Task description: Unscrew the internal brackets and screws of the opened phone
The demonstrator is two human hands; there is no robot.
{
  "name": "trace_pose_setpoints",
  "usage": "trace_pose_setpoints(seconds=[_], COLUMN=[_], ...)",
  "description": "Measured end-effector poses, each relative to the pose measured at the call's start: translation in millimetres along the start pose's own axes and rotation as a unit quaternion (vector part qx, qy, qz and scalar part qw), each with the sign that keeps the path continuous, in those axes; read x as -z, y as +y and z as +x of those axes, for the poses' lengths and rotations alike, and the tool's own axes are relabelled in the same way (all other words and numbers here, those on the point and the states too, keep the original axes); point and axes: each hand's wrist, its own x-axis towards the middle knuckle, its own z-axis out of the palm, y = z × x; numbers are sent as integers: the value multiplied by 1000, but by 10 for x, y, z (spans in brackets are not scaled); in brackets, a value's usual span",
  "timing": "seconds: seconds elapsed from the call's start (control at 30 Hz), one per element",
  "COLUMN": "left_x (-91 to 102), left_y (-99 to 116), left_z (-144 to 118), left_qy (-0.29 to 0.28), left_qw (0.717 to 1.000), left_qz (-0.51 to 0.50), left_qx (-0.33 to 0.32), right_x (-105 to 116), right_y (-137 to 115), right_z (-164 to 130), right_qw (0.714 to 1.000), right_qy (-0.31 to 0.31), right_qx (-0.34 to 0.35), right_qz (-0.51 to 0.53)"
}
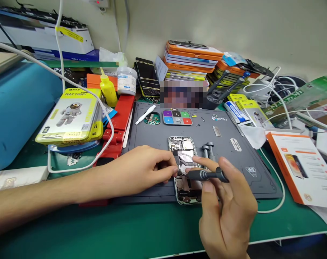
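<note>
An opened smartphone (185,185) lies on a dark grey work mat (158,144), its inner parts and boards exposed. My right hand (228,208) grips a dark grey screwdriver (203,175), held nearly level over the middle of the phone with its tip pointing left. One finger rests near the handle's far side. My left hand (147,165) comes in from the left, thumb and forefinger pinched together at the phone's left edge; what is between them, if anything, is hidden. Two more screwdrivers (208,149) stand or lie just beyond the phone's right side.
Behind the phone are a coloured screw tray (176,117), a white plastic tool (145,114) and small metal pieces. Yellow battery boxes (72,115) and a red tool (117,126) sit left. An orange-white box (300,165) lies right. A white cable (109,133) loops past my left forearm.
</note>
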Motion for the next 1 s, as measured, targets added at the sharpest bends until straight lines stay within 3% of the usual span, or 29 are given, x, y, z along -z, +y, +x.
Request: trace_pose_setpoints(seconds=[0.2, 0.37, 0.63, 0.9, 1.0], left_x=[4, 4, 14, 14, 10], left_y=[-33, -30, -34, -5, 4], left_z=[-11, -2, 15, -24, -11], left_qy=[12, 12, -31, -16, 6], left_qw=[999, 999, 999, 1000, 1000], left_qz=[-26, -45, -26, -1, -3], left_qx=[-19, -17, -32, -21, -18], right_x=[-14, 5, 35, -15, -25], right_y=[-34, -103, -121, -144, -105], right_z=[54, 116, 74, 105, 103], right_qw=[998, 994, 996, 990, 990], right_qy=[46, 92, 66, 106, 87], right_qx=[-19, -48, -27, -63, -77], right_qz=[-34, 46, 59, 70, 82])
